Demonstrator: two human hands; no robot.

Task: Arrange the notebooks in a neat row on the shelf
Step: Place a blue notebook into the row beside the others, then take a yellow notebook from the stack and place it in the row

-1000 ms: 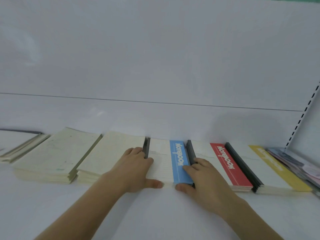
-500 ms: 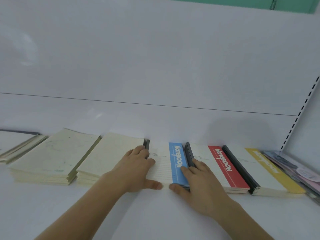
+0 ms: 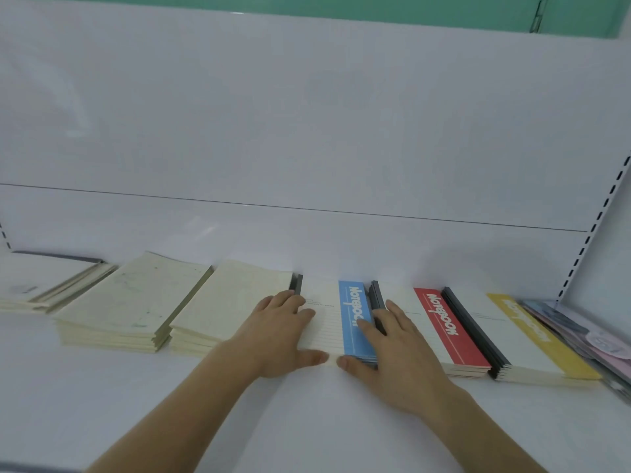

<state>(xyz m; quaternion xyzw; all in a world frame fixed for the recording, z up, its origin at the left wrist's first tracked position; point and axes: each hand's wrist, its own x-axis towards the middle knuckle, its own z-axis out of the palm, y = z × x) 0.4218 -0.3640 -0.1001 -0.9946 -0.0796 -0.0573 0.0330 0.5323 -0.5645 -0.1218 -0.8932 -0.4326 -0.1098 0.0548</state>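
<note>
Both hands are on the blue stack (image 3: 353, 322) of notebooks, which lies flat on the white shelf (image 3: 307, 421), in the middle of a row of stacks.

The left hand (image 3: 276, 336) lies flat with straight fingers on the left side of the blue stack. Its thumb points along the front edge of the stack. The right hand (image 3: 399, 356) lies flat on the right side of the same stack. Its fingers are straight and reach over the blue stripe and the dark spine. Its thumb sits at the front edge too, close to the left thumb. Neither hand curls around anything.

Just right of the blue stack is the red stack (image 3: 444, 322), touching it. Next comes the yellow stack (image 3: 532, 339), close beside the red one. At the far right lies a pile of pale, patterned books (image 3: 587, 336), partly cut off.

Left of the blue stack are 2 cream stacks. The near cream stack (image 3: 225, 302) is under the left wrist side. The far cream stack (image 3: 133, 298) sits just beside it, a bit tilted. At the far left lies a white pile (image 3: 41, 285).
</note>
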